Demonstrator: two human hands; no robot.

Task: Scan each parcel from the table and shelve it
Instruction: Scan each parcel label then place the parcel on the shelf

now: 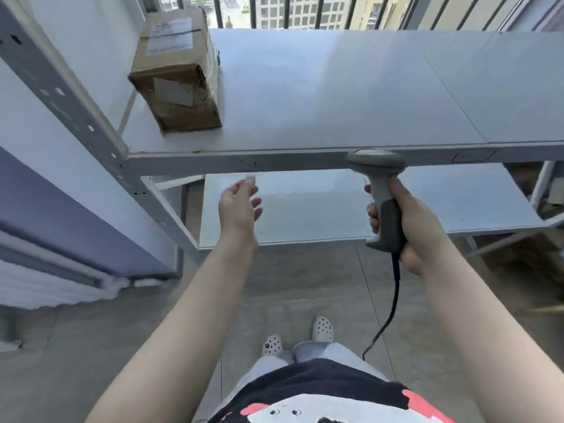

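Observation:
A brown cardboard parcel point(178, 71) with white labels stands at the left end of the upper white shelf point(335, 96). My left hand point(239, 207) hangs in the air below the shelf's front edge, fingers relaxed and holding nothing, apart from the parcel. My right hand point(412, 221) grips the handle of a grey barcode scanner point(380, 190), whose head sits level with the shelf's front edge. The scanner's black cable point(390, 306) trails down toward my legs.
A lower white shelf point(305, 209) lies under the upper one. The rack's grey perforated upright point(76, 108) slants along the left. Window bars point(305, 10) stand behind the rack. A blue wall panel point(61, 215) is at the left. My feet in white clogs point(299, 334) stand on the grey floor.

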